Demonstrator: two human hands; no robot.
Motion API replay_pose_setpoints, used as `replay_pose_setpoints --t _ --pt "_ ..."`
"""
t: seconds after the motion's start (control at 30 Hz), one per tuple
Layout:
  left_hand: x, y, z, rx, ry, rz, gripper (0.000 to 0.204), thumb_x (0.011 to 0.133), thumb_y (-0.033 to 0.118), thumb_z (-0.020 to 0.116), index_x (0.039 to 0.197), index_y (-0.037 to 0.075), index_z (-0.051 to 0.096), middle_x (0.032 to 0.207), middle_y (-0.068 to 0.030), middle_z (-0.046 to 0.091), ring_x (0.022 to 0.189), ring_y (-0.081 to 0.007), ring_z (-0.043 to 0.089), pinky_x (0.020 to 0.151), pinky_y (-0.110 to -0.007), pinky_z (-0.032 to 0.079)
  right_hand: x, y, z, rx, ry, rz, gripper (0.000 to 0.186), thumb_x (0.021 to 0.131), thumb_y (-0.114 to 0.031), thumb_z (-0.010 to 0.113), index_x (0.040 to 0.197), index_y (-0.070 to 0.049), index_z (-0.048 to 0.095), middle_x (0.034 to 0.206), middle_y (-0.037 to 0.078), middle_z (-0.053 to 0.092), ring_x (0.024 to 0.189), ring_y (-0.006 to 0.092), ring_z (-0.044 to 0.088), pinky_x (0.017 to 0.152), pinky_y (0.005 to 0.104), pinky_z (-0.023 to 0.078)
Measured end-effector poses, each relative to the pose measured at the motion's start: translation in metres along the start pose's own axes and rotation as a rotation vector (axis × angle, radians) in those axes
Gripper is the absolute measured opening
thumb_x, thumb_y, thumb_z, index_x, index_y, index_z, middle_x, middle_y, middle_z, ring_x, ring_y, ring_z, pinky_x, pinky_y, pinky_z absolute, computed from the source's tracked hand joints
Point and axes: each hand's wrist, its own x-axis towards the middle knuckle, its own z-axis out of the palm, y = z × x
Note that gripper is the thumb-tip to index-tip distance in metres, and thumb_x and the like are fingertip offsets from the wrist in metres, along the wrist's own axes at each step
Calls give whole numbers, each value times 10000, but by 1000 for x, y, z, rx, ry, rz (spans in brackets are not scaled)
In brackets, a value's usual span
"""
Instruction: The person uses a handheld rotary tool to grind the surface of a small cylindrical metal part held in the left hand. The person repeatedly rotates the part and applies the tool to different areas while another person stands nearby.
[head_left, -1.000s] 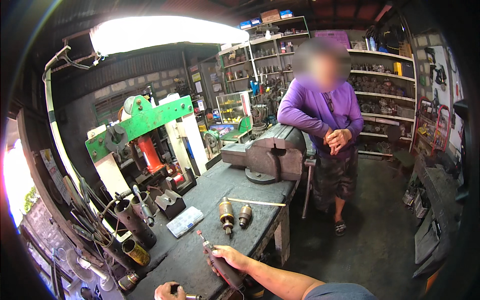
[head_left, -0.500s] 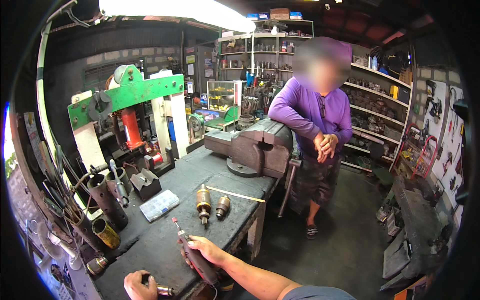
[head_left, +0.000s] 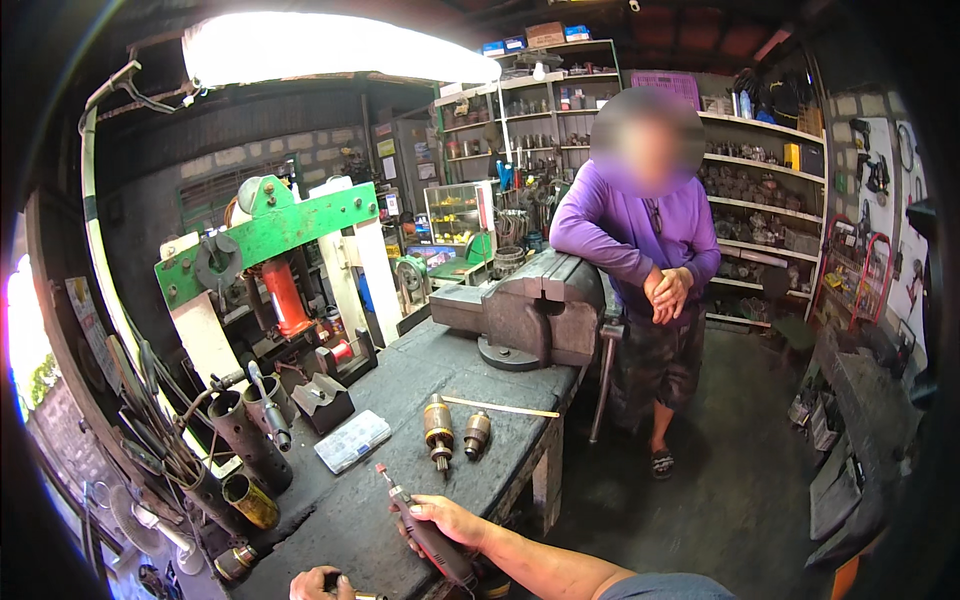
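Note:
My right hand grips a dark corded rotary tool with a small reddish tip, held over the dark workbench. At the lower edge, my left hand is closed around a metal cylindrical part, largely cut off by the frame. Beyond my right hand lie a copper-banded motor armature with a toothed shaft, a smaller cylindrical metal part, a thin pale strip and a clear compartment case.
A large bench vise stands at the back; a person in purple leans on it, hands clasped. A green-beamed press and tool-filled metal tubes are on the left. Shelves line the back wall; a cluttered low bench is at right.
The view has shifted slightly back and forth. My hands keep their grips, with my left hand lower in the picture than half a second ago. The other person stays in place.

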Motion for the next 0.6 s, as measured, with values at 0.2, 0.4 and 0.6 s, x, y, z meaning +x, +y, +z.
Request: replay_pose_setpoints --t 0.2,0.4,0.6 --pt "-2 -1 2 4 17 -12 164 949 272 846 1050 142 846 946 -170 802 918 -436 762 867 -555 606 -2 -2 3 13 8 -4 572 1166 -420 602 1573 -19 571 1145 103 733 860 199 766 702 338 647" --pt "-3 -2 2 -4 6 -11 161 947 268 845 1049 145 847 941 -167 803 919 -433 765 866 -553 607 1 1 -1 7 2 0 567 1165 -420 607 1566 -21 575 1143 103 737 865 203 768 719 346 650" --pt "-3 0 1 1 2 -13 167 943 264 850 1056 141 854 969 -167 819 950 -431 778 900 -544 616 2 0 -2 -12 3 4 557 1165 -428 614 1548 -25 578 1135 108 738 865 207 767 717 352 646"
